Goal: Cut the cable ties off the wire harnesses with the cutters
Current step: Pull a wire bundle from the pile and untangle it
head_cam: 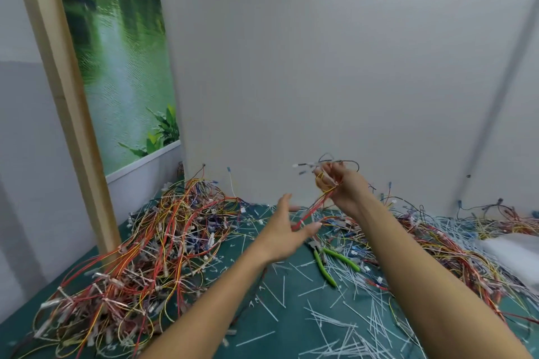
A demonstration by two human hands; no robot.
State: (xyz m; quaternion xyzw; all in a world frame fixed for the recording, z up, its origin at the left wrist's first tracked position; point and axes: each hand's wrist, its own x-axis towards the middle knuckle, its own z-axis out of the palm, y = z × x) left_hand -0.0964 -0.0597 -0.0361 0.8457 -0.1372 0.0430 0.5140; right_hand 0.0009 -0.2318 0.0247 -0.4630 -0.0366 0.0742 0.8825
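Hands: two.
- Right hand (347, 189), raised, fingers curled, pinching one wire harness (313, 208) whose red and yellow leads hang down.
- Left hand (287, 230), below, fingers spread, holding nothing, at the harness's lower end.

Cutters (320, 262): one pair, green-handled, lying on the green mat (262, 329) under the hands.

Harness heaps: two, left heap (163, 236) and right heap (443, 248).

Cut white ties (344, 326): scattered, too many to count.

Backing: white panel (320, 81).
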